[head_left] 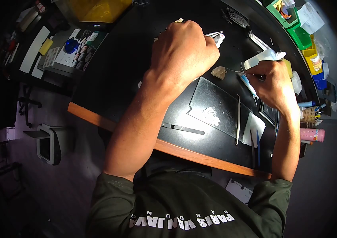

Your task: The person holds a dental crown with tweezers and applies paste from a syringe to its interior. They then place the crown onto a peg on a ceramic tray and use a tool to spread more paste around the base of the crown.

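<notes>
My left hand [184, 53] is closed, knuckles up, over the far middle of the table; its fingertips and whatever they hold are hidden beneath it. Beside its thumb a white nozzle or cap [219, 39] shows. My right hand [273, 81] pinches a thin metal instrument [238, 71], whose tip points left, close to a small beige dental cast [218, 72]. Just past the right hand lies a clear bottle [260, 58] with a white cap. A blue and white tube [249, 86] is below the instrument. Nearer me lies a glass slab [226, 99] with a white smear [211, 116].
A metal spatula [238, 119] lies across the slab's right side, near a white tissue [257, 127]. Dark tweezers [184, 129] are by the wooden table edge [200, 153]. Coloured bins [301, 37] and a pink bottle [312, 135] line the right side.
</notes>
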The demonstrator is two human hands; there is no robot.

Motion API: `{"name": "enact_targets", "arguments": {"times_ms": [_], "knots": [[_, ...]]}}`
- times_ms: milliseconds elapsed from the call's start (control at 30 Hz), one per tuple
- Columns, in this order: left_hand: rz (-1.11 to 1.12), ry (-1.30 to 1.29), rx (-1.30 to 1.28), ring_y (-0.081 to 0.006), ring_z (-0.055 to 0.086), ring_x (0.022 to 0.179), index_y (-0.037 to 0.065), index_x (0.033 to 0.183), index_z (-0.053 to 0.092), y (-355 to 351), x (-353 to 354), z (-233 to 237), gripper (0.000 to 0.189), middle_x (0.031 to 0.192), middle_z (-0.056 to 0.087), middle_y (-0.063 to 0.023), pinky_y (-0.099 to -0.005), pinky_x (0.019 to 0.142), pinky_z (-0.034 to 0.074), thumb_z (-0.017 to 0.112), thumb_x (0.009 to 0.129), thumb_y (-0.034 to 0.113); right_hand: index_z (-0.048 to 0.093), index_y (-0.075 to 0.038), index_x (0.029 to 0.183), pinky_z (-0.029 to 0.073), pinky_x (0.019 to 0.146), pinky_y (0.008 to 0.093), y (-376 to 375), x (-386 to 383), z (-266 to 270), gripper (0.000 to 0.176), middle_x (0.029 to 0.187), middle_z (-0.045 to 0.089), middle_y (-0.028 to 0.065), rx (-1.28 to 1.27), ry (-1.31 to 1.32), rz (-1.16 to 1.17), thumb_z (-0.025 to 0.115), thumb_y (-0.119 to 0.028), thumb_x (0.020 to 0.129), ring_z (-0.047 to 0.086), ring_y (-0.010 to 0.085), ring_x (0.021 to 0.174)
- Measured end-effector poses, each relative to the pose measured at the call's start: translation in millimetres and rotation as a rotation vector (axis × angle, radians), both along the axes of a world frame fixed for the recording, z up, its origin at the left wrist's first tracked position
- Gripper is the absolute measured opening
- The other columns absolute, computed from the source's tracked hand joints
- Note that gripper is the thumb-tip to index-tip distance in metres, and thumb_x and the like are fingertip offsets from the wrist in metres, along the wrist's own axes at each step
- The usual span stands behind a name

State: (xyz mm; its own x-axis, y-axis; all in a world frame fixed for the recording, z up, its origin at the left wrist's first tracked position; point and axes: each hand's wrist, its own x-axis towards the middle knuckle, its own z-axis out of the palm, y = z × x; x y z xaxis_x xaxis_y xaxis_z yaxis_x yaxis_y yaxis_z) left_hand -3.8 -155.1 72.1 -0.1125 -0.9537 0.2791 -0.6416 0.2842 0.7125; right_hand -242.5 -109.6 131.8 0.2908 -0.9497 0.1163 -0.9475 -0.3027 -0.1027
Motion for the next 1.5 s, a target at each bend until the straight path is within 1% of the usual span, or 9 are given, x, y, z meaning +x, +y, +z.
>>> {"name": "enact_targets", "arguments": {"times_ms": [200,400,567,667,1067,1167,1367,1467,1500], "knots": [[-0.016,0.004,0.031,-0.0406,0.079,0.074,-0.006,0.087,0.079,1.5,1.6,3.5,0.032,0.079,0.075,-0.0277,-0.0452,0.078,0.063,0.063,0.095,0.020,0.085,-0.001,0.094,0.061,0.077,0.0396,3.0,-6.6,-6.4,0.019,0.083,0.079,0.0164,-0.007,-0.033,-0.005,0.074,-0.009,0.082,0.077,0.0310,0.076],[-0.010,0.011,0.025,-0.0400,0.079,0.075,-0.006,0.087,0.079,1.8,0.7,2.0,0.033,0.079,0.076,-0.0270,-0.0450,0.078,0.063,0.062,0.096,0.021,0.086,-0.001,0.096,0.060,0.074,0.0390,5.6,-12.0,-13.2,0.020,0.082,0.078,0.0168,-0.039,-0.096,0.004,0.074,-0.008,0.081,0.076,0.0300,0.073],[-0.011,0.013,0.061,-0.0394,0.078,0.076,-0.005,0.087,0.079,1.2,0.9,4.0,0.033,0.079,0.076,-0.0267,-0.0451,0.079,0.062,0.062,0.096,0.021,0.086,-0.001,0.095,0.060,0.072,0.0379,6.9,-8.7,-10.5,0.020,0.081,0.078,0.0170,-0.015,-0.102,-0.018,0.074,-0.008,0.081,0.076,0.0293,0.072],[-0.039,0.057,0.078,-0.0450,0.078,0.078,-0.010,0.084,0.076,3.1,1.1,8.0,0.029,0.082,0.075,-0.0314,-0.0504,0.080,0.064,0.062,0.090,0.014,0.086,-0.001,0.095,0.060,0.072,0.0376,6.7,-9.9,-11.4,0.020,0.081,0.078,0.0171,-0.020,-0.107,-0.009,0.074,-0.008,0.081,0.076,0.0289,0.071],[-0.043,0.045,0.044,-0.0449,0.079,0.079,-0.011,0.085,0.076,2.4,1.7,6.1,0.030,0.084,0.075,-0.0319,-0.0499,0.080,0.065,0.062,0.090,0.015,0.086,0.000,0.094,0.060,0.071,0.0377,7.6,-8.3,-10.5,0.019,0.081,0.078,0.0170,-0.011,-0.106,-0.023,0.075,-0.007,0.081,0.076,0.0283,0.072],[-0.007,0.028,0.036,-0.0416,0.078,0.078,-0.006,0.087,0.078,0.8,0.3,0.9,0.033,0.080,0.075,-0.0273,-0.0470,0.079,0.061,0.061,0.095,0.022,0.085,0.000,0.094,0.060,0.071,0.0377,7.3,-9.7,-11.7,0.019,0.081,0.078,0.0172,-0.019,-0.114,-0.019,0.075,-0.007,0.081,0.076,0.0285,0.072],[-0.007,0.023,0.058,-0.0409,0.078,0.076,-0.006,0.087,0.078,1.5,0.7,2.4,0.033,0.079,0.075,-0.0272,-0.0461,0.078,0.061,0.061,0.095,0.021,0.085,0.001,0.095,0.060,0.072,0.0371,7.9,-8.0,-9.1,0.019,0.084,0.079,0.0181,-0.001,-0.098,-0.036,0.075,-0.007,0.080,0.077,0.0291,0.073],[-0.047,0.037,0.070,-0.0430,0.079,0.079,-0.010,0.087,0.077,3.4,2.1,8.0,0.030,0.083,0.076,-0.0313,-0.0490,0.079,0.066,0.062,0.092,0.016,0.085,0.001,0.095,0.061,0.074,0.0367,7.9,-8.2,-9.4,0.019,0.086,0.080,0.0185,-0.002,-0.100,-0.030,0.075,-0.007,0.080,0.077,0.0291,0.075],[-0.032,0.035,0.066,-0.0422,0.079,0.078,-0.009,0.087,0.077,2.7,1.6,6.3,0.031,0.082,0.075,-0.0297,-0.0480,0.079,0.064,0.062,0.093,0.017,0.085,0.001,0.095,0.061,0.074,0.0366,7.9,-8.9,-9.8,0.020,0.087,0.080,0.0185,-0.006,-0.101,-0.026,0.075,-0.007,0.080,0.077,0.0291,0.075]]}}
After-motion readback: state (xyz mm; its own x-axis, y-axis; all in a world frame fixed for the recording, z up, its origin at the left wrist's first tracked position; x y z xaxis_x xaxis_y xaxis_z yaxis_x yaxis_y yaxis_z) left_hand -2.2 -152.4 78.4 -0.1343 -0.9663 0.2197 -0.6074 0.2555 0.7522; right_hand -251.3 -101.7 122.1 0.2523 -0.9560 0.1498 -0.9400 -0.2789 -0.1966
